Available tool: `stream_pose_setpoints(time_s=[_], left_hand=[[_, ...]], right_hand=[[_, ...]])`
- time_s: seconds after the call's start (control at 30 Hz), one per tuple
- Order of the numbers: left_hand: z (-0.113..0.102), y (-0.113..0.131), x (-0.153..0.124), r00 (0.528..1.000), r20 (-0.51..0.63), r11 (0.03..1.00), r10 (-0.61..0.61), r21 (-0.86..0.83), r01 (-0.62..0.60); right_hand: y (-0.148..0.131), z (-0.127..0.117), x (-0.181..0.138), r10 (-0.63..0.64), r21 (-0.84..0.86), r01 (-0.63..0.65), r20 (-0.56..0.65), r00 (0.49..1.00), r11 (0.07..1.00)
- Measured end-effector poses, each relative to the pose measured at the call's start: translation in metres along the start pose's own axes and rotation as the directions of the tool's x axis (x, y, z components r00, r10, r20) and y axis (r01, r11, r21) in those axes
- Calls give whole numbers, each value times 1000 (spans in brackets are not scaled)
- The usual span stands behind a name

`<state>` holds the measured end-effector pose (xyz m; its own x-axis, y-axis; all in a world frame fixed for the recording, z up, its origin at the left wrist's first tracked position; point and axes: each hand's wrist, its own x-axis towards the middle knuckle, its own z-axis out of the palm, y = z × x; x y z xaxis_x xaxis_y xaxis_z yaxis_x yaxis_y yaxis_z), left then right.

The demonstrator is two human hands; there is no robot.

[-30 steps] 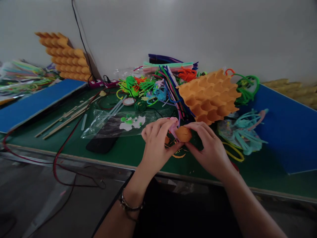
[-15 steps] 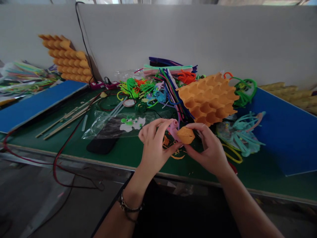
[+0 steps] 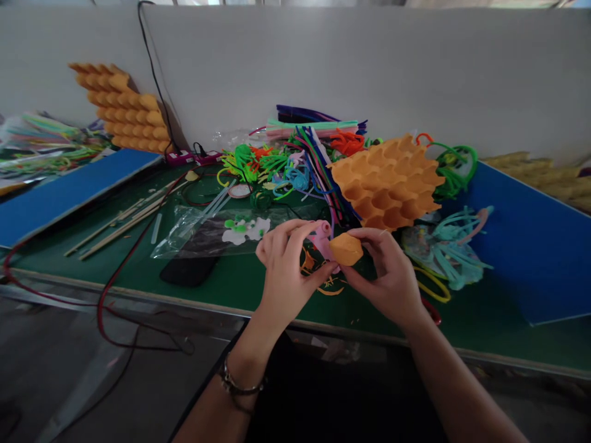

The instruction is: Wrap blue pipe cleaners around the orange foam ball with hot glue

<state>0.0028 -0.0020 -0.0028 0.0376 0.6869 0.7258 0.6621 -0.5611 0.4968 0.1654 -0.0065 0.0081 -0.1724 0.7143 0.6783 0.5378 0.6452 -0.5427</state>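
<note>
Between my hands, above the green table, is an orange piece cut from an egg tray [image 3: 346, 249]. My right hand [image 3: 386, 271] pinches it from the right, thumb below and fingers on top. My left hand [image 3: 287, 255] is closed around a pink tool shaped like a small glue gun [image 3: 322, 239], its round end pointing up beside the orange piece. The left thumb reaches the lower edge of the orange piece; whether it presses on it I cannot tell. Orange scraps [image 3: 330, 289] lie on the table below.
A large orange egg tray [image 3: 388, 181] rests behind my right hand. Colourful pipe cleaners [image 3: 272, 166] are heaped at the back. A plastic bag [image 3: 184, 237], a black phone-like slab [image 3: 187, 271], wooden sticks [image 3: 124, 227] and a red-black cable [image 3: 108, 295] are left. A blue board [image 3: 521, 246] stands right.
The orange piece has turned slightly in the right fingers, now showing a smoother face. Both hands stay nearly in place; the view has shifted a little.
</note>
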Motion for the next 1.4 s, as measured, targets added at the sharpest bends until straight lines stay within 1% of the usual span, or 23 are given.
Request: stream_pose_setpoints(time_s=[0.07, 0.1, 0.13, 0.17, 0.2, 0.23, 0.27, 0.3, 0.33, 0.4, 0.47, 0.57, 0.67, 0.77, 0.83, 0.97, 1.07, 1.13, 1.23, 1.33, 1.4], left_hand=[[0, -1, 1, 998, 4, 998, -57, -23, 57], [0, -1, 2, 996, 29, 995, -84, -52, 86], [1, -2, 2, 990, 93, 988, -104, -106, 113], [2, -2, 3, 974, 198, 971, -108, -187, 145], [2, -2, 3, 940, 329, 939, -91, -286, 191], [3, -1, 3, 887, 458, 889, -54, -383, 252], [3, 0, 3, 830, 558, 827, -5, -464, 317], [3, 2, 3, 782, 622, 764, 40, -523, 378], [3, 4, 3, 755, 652, 706, 75, -569, 422], [2, 8, 2, 747, 655, 620, 114, -635, 462], [3, 10, 1, 754, 648, 551, 112, -672, 495], [8, 11, -2, 740, 671, 440, 35, -675, 592], [15, 13, -7, 706, 708, 313, -40, -662, 681], [17, 19, -9, 700, 711, 175, -72, -682, 710], [17, 22, -9, 705, 707, 119, -58, -696, 708], [17, 25, -7, 686, 726, 110, -45, -679, 726], [18, 23, -8, 670, 740, 123, -59, -660, 741], [17, 21, -8, 672, 736, 144, -78, -659, 739], [16, 17, -7, 685, 724, 177, -86, -665, 725], [13, 15, -4, 686, 727, 173, -31, -672, 720], [12, 14, -2, 693, 720, 171, -26, -680, 713]], right_hand=[[2, 2, -2, 21, 20, -20, -32, 999, 1000], [3, 3, -3, 29, 32, -28, -43, 999, 999], [4, 4, -4, 38, 44, -36, -50, 998, 998], [4, 5, -5, 46, 56, -43, -55, 997, 998], [4, 5, -5, 52, 70, -48, -57, 997, 996], [3, 5, -5, 58, 91, -52, -59, 997, 994], [2, 6, -5, 63, 123, -55, -57, 996, 991], [1, 6, -4, 66, 163, -56, -54, 996, 985], [0, 6, -4, 68, 206, -56, -53, 996, 977], [-2, 6, -4, 74, 270, -56, -55, 996, 961], [-3, 6, -5, 83, 282, -67, -46, 995, 957], [-6, 9, -7, 112, 270, -106, -8, 994, 957], [-8, 10, -8, 147, 319, -152, 39, 988, 935], [-10, 9, -8, 162, 366, -170, 54, 985, 915], [-11, 8, -8, 164, 374, -178, 71, 984, 910], [-13, 6, -7, 165, 373, -194, 108, 980, 907], [-13, 5, -7, 178, 389, -204, 104, 979, 898], [-12, 5, -5, 167, 345, -185, 82, 983, 920], [-10, 3, -3, 116, 273, -120, 31, 993, 954], [-8, 3, -2, 122, 312, -113, -10, 992, 943], [-7, 3, -1, 143, 357, -126, -22, 989, 926]])
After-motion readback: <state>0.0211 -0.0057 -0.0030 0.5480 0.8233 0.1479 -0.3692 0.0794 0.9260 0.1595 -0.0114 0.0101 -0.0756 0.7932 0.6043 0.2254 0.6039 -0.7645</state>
